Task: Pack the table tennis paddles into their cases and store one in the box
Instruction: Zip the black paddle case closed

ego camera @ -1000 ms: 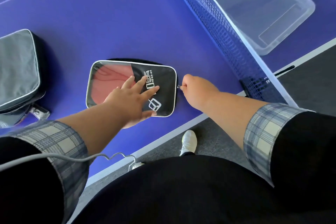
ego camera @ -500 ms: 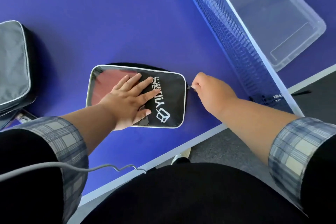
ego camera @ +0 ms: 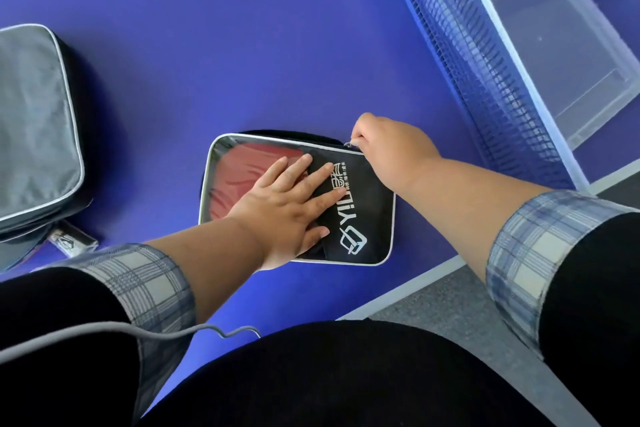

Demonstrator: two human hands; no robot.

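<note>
Pressing flat, the left hand [ego camera: 287,208] holds the black case [ego camera: 360,211] down near the table's edge. The right hand [ego camera: 388,149] pinches the zipper pull [ego camera: 349,143] at its far right corner. Pulling hard could snag the zipper or slide the case.

Under our hands the tabletop [ego camera: 242,45] is deep blue; the case [ego camera: 367,215] is black with white lettering and grey piping, red paddle [ego camera: 242,173] showing; our cuffs [ego camera: 533,236] are blue-cream plaid.
</note>
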